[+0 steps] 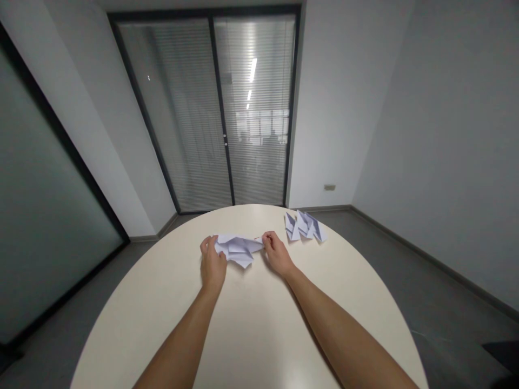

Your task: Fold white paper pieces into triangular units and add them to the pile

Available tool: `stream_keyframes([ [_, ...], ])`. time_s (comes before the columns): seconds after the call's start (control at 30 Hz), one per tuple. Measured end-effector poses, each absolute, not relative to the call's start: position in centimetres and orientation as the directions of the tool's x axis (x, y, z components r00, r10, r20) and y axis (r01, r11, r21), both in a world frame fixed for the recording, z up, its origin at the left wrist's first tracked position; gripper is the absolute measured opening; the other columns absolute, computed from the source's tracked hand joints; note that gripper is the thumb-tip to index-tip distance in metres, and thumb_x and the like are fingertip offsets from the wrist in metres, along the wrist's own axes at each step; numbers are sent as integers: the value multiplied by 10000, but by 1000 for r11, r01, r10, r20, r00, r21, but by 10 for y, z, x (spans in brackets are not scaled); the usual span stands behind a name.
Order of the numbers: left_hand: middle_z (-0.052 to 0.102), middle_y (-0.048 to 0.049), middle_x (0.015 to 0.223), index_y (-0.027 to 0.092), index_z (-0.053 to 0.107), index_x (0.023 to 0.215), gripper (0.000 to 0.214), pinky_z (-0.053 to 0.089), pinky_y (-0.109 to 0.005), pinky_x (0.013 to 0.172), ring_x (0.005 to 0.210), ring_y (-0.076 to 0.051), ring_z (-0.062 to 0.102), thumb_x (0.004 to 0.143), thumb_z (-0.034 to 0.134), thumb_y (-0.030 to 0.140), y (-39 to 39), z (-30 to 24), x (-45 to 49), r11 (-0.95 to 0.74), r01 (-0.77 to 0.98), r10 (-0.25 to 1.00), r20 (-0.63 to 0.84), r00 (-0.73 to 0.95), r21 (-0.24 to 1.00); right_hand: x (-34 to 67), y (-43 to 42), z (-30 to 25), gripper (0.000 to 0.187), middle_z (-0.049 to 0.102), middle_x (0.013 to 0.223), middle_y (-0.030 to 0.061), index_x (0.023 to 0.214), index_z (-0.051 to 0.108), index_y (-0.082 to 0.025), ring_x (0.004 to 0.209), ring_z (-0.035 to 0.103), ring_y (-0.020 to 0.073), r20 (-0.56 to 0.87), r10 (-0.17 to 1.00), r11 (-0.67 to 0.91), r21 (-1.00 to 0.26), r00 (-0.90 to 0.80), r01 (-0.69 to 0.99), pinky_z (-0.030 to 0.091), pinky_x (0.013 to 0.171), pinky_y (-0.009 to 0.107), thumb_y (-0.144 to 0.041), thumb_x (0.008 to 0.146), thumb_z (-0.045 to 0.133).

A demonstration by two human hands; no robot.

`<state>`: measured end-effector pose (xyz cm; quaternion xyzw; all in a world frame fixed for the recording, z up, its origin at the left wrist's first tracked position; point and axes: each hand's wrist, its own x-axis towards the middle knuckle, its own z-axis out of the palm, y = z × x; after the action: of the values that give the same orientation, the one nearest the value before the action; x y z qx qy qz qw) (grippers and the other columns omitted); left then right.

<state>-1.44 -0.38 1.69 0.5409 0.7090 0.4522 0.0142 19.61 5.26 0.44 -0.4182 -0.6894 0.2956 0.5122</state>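
Note:
A partly folded sheet of white paper (237,248) is held between my hands, just over the table, with creases and raised flaps across its middle. My left hand (213,263) grips its left end, thumb on the near side and fingers on the far side. At the paper's narrow right tip, my right hand (277,252) is closed in a pinch. The fingers hide the very end of that tip. Beyond my right hand, several folded white paper pieces (305,225) stand close together at the table's far right.
The round cream table (251,335) fills the foreground, its curved edge dropping to a grey floor (438,302). Behind it are dark-framed glass panels with blinds (255,162). A small wall plate (330,187) sits low on the white wall. Frosted glass (44,189) stands at the left.

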Motion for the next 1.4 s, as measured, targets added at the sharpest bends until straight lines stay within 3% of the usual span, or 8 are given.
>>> stream_keyframes([
  [0.17,496,-123,1451,222,455,1418,574,512,-375,1040,1253,-253,597,870,537,74,-1,14,-17,-28,729,778,473,-414,684,196,60,-1,314,538,720,-21,986,486,-265,694,570,208,395,917,398,-916,-46,60,492,670,330,-572,966,425],
  [0.37,557,-125,1394,237,403,1489,685,503,-374,1054,1263,-240,594,845,552,59,9,5,-23,-151,632,764,495,-413,760,197,72,-10,315,562,724,-11,986,474,-269,681,578,213,326,941,334,-936,85,-111,509,630,344,-578,924,489],
  [0.73,664,-83,1153,229,366,1499,754,574,-263,779,849,-137,693,797,569,44,22,-11,-27,-206,389,826,373,-423,898,197,82,-8,375,567,746,-26,892,509,-256,642,558,162,131,970,206,-893,206,-401,468,534,274,-572,773,673],
  [0.8,655,-86,1162,220,436,1453,685,576,-280,786,855,-143,685,802,579,63,21,-10,-26,-221,427,842,393,-371,877,197,80,-7,390,534,709,-42,874,513,-256,604,514,146,137,972,204,-892,189,-403,410,500,253,-585,762,689],
  [0.93,655,-102,1212,197,636,1212,400,532,-398,980,1047,-223,650,816,649,138,14,-6,-23,-296,644,813,540,-217,705,197,75,-6,414,484,649,-63,875,523,-258,560,446,132,153,980,192,-903,130,-385,327,482,241,-617,769,698],
  [1.07,636,-125,1323,183,593,1301,492,452,-456,1085,1230,-278,580,819,680,144,9,-1,-19,-279,750,797,580,-167,599,197,72,-5,439,546,689,-53,924,548,-260,607,488,147,192,977,213,-899,91,-383,372,536,258,-637,767,708],
  [1.27,758,-64,1011,198,689,1142,284,511,-375,931,969,-230,691,860,664,177,2,6,-14,-241,775,893,447,-59,584,197,71,-2,458,590,744,-30,922,543,-251,654,530,163,213,972,236,-904,104,-356,417,581,273,-658,768,688],
  [1.4,755,-60,1018,221,738,1028,183,499,-338,930,981,-212,688,920,589,208,1,8,-14,-277,805,892,453,12,525,197,71,-3,458,574,731,-27,926,535,-248,647,535,168,234,964,261,-917,126,-300,426,573,276,-674,795,642],
])
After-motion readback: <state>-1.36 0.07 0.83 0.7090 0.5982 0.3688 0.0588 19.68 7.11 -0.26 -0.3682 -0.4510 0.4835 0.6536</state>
